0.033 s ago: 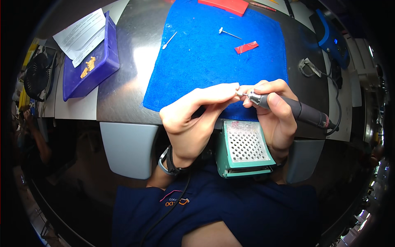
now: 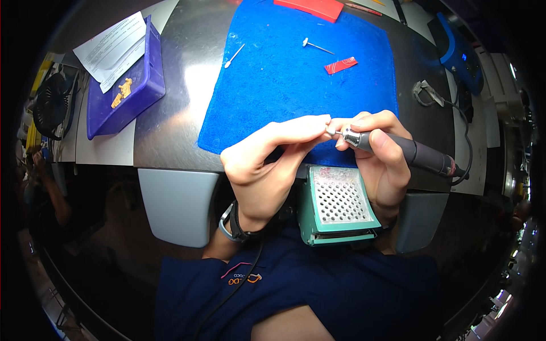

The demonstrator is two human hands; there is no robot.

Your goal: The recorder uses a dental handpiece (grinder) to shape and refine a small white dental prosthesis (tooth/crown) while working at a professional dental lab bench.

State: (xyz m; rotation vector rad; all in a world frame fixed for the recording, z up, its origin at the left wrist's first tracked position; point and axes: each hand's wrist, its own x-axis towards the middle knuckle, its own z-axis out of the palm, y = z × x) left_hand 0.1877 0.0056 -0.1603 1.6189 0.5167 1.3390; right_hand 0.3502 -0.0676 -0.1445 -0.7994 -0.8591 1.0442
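My right hand is wrapped around a dark grey rotary handpiece with a silver collet, its slim bit pointing left. Thumb and fingers of my left hand are pinched together right at the bit's end. A tiny pale piece shows there; I cannot tell whether it is the bit's head or something in my fingers. Both hands meet above the near edge of a blue towel. Just below them is a green box with a perforated metal top.
On the towel lie two thin white-headed bits and a red packet. A red case is at the far edge. Left stands a purple bin with tan models and paper; right, a blue control unit and cable.
The handpiece's bit and collet have shifted very slightly at my left fingertips. Both hands otherwise hold the same place.
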